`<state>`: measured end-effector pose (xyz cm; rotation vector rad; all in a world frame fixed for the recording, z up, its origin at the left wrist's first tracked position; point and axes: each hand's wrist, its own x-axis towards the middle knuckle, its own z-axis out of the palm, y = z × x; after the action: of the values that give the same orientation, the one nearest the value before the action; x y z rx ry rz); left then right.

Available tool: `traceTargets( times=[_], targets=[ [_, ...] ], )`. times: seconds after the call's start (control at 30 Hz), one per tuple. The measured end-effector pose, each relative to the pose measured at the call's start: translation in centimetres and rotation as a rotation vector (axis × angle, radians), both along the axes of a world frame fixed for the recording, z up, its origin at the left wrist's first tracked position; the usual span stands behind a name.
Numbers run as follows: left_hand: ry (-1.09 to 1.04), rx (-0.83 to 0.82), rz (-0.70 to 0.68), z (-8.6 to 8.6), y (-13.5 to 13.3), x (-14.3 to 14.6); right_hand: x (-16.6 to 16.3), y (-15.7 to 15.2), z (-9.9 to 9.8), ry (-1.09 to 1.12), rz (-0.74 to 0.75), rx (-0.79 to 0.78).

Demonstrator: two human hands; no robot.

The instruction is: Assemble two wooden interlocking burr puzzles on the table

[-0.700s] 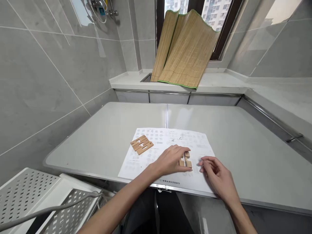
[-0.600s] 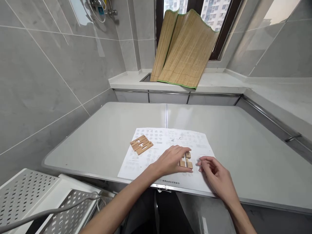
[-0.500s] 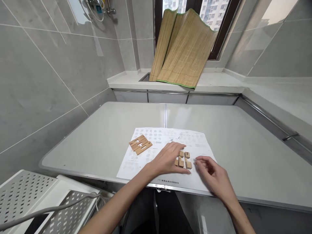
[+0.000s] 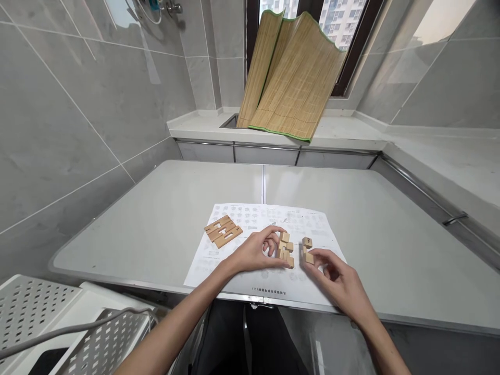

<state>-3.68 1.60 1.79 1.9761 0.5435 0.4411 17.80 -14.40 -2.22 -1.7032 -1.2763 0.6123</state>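
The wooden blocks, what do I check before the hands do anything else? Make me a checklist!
1. Left hand gripping its block cluster: ok, held between thumb and fingers.
2. Right hand gripping its notched block: ok, pinched.
3. Gap between the two held parts: ok, they are apart.
4. Flat wooden boards away from both hands: ok, lying on the printed sheet.
5. Sheet's heading right way up for the person: not ok, upside down.
6. Held parts lifted off the sheet: cannot tell.

Wooden blocks (image 4: pixel 288 247) in both hands (image 4: pixel 254 251)
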Motion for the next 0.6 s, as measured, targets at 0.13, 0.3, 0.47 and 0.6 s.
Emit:
traceTargets(
  times=[0.13, 0.3, 0.47, 0.6],
  targets=[
    [-0.051, -0.063, 0.029, -0.1, 0.1, -0.1, 0.2, 0.6, 0.4, 0.220, 0.000, 0.033],
    [-0.111, -0.097, 0.072, 0.2, 1.5, 0.6, 0.9, 4.4, 2.3, 0.356, 0.033, 0.029],
    [-0.120, -0.020, 0.172, -0.8, 4.2, 2.7, 1.7, 10.0, 2.9, 0.600, 0.055, 0.150],
    [-0.129, 0.093, 0.271, -2.1, 5.5, 3.8, 1.9, 12.4, 1.7, 0.543, 0.061, 0.178]
  ],
)
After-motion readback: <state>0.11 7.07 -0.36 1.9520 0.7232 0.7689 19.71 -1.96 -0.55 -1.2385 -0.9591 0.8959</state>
